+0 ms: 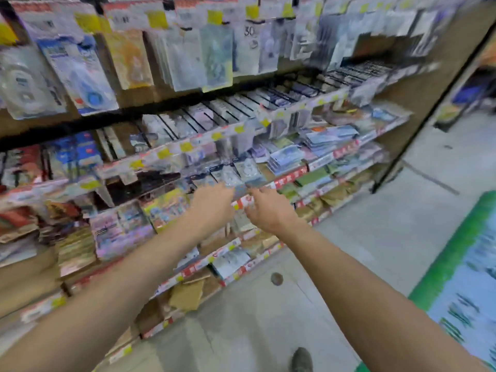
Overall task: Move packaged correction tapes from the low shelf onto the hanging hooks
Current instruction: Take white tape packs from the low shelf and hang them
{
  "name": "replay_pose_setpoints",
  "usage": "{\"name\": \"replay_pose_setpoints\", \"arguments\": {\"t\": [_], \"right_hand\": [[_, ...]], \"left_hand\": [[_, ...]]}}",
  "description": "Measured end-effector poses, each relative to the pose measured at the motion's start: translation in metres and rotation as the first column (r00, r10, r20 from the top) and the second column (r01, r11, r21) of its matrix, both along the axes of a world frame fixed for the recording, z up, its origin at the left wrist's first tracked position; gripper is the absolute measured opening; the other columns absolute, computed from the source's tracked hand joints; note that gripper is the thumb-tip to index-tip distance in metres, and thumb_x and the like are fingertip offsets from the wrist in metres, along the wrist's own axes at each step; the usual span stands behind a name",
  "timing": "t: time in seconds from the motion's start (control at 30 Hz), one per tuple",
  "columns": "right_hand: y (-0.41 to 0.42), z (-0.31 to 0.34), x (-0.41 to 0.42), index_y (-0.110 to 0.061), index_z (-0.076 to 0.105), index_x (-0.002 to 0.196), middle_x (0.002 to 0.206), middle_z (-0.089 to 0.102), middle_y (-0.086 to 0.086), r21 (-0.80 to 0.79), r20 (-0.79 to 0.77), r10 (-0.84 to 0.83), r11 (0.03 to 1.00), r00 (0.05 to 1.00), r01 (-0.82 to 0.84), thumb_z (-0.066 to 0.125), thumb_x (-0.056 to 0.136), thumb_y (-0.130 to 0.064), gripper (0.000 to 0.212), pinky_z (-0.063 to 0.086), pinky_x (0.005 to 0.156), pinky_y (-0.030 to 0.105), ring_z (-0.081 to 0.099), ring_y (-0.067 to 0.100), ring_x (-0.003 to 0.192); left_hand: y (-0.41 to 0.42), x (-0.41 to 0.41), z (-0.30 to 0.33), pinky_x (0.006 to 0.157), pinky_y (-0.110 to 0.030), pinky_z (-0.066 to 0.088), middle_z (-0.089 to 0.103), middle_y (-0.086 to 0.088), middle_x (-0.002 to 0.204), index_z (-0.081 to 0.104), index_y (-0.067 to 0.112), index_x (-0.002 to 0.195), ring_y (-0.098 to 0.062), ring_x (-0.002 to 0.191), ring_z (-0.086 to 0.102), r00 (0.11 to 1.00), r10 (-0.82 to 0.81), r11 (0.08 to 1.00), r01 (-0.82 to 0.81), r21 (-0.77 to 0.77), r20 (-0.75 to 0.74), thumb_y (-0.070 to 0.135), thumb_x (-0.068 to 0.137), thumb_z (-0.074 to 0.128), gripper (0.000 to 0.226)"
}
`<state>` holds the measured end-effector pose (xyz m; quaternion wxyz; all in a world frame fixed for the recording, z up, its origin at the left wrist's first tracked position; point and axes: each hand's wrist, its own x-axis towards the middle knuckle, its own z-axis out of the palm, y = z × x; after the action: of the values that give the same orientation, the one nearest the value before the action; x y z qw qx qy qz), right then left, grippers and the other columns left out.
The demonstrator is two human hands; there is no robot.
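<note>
Both arms out toward the shelving, frame badly motion-blurred. Left hand (213,204) and right hand (268,210) sit side by side, fingertips at the lower edge of the packaged correction tapes (241,173). Those packs stand in a row just above both hands, on a low shelf (290,178) with red price strips. Grip can't be told for either hand. Higher up, more packs hang on hooks (185,57).
</note>
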<state>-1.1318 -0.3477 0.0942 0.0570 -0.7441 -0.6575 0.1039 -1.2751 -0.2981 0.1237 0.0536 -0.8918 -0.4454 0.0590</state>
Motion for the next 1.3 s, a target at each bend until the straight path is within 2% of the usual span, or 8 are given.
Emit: {"name": "replay_pose_setpoints", "arguments": {"t": [0.07,0.17,0.27,0.4,0.67,0.93,1.13,1.3], "right_hand": [[-0.008,-0.001,0.04,-0.008,0.049,0.133,0.131,0.055,0.014,-0.023,-0.013,-0.054,0.998,0.998,0.053,0.05,0.099,-0.037,0.045,0.046,0.091,0.042,0.053,0.035,0.12],[-0.021,0.0,0.096,-0.011,0.048,0.135,0.131,0.057,0.014,-0.034,0.006,-0.093,0.995,0.996,0.093,0.052,0.098,-0.041,0.048,0.047,0.09,0.042,0.055,0.035,0.119],[-0.039,-0.005,0.172,-0.011,0.049,0.133,0.13,0.058,0.014,-0.066,0.06,-0.135,0.988,0.989,0.139,0.051,0.097,-0.037,0.045,0.046,0.092,0.042,0.054,0.034,0.121],[-0.055,-0.002,0.264,-0.008,0.056,0.122,0.125,0.06,0.014,-0.058,0.047,-0.203,0.977,0.978,0.206,0.049,0.097,-0.036,0.038,0.049,0.091,0.041,0.056,0.034,0.117],[-0.103,-0.007,0.399,-0.016,0.051,0.135,0.131,0.058,0.011,-0.088,0.03,-0.328,0.94,0.944,0.329,0.043,0.101,-0.043,0.044,0.048,0.094,0.041,0.057,0.034,0.119],[-0.106,-0.022,0.508,-0.014,0.05,0.138,0.136,0.056,0.014,-0.138,-0.012,-0.412,0.903,0.911,0.406,0.047,0.101,-0.034,0.042,0.045,0.096,0.04,0.055,0.034,0.124],[-0.081,-0.043,0.623,-0.013,0.049,0.137,0.139,0.053,0.011,-0.145,0.02,-0.456,0.879,0.89,0.454,0.047,0.1,-0.039,0.046,0.043,0.099,0.042,0.052,0.032,0.126],[-0.044,-0.046,0.722,-0.016,0.048,0.139,0.136,0.054,0.011,-0.201,0.002,-0.469,0.865,0.883,0.46,0.044,0.101,-0.039,0.045,0.043,0.099,0.042,0.052,0.033,0.124]], "left_hand": [[0.0,0.043,-0.001,0.083,-0.042,0.048,0.06,-0.012,0.123,0.057,0.012,0.124,-0.034,0.113,0.06,0.999,-0.04,0.999,0.041,-0.025,0.02,0.028,0.099,0.051,0.03],[0.002,0.102,-0.007,0.076,-0.041,0.045,0.061,-0.017,0.117,0.057,0.008,0.118,-0.038,0.108,0.061,0.995,-0.077,0.995,0.08,-0.051,0.067,0.021,0.096,0.051,0.027],[-0.004,0.184,-0.017,0.077,-0.042,0.054,0.065,-0.014,0.107,0.061,0.009,0.11,-0.035,0.101,0.064,0.988,-0.147,0.986,0.149,-0.068,0.043,0.021,0.091,0.056,0.023],[-0.017,0.287,-0.022,0.083,-0.04,0.051,0.061,-0.013,0.117,0.059,0.012,0.114,-0.034,0.109,0.062,0.967,-0.25,0.963,0.254,-0.094,0.052,0.029,0.094,0.054,0.027],[-0.051,0.439,-0.022,0.068,-0.034,0.041,0.063,-0.012,0.113,0.058,0.012,0.118,-0.032,0.106,0.062,0.929,-0.369,0.921,0.365,-0.134,-0.008,0.035,0.1,0.046,0.032],[-0.037,0.562,-0.027,0.06,-0.034,0.041,0.058,-0.006,0.089,0.05,0.013,0.084,-0.029,0.088,0.064,0.893,-0.45,0.889,0.446,-0.102,-0.018,0.022,0.091,0.055,0.012],[0.0,0.666,-0.059,0.072,-0.038,0.055,0.065,-0.007,0.11,0.061,0.013,0.115,-0.03,0.099,0.065,0.872,-0.49,0.868,0.489,-0.09,0.013,0.029,0.096,0.05,0.027],[0.04,0.747,-0.078,0.078,-0.038,0.054,0.065,-0.003,0.11,0.062,0.017,0.116,-0.026,0.099,0.064,0.863,-0.496,0.864,0.501,-0.045,0.094,0.04,0.097,0.048,0.032]]}}
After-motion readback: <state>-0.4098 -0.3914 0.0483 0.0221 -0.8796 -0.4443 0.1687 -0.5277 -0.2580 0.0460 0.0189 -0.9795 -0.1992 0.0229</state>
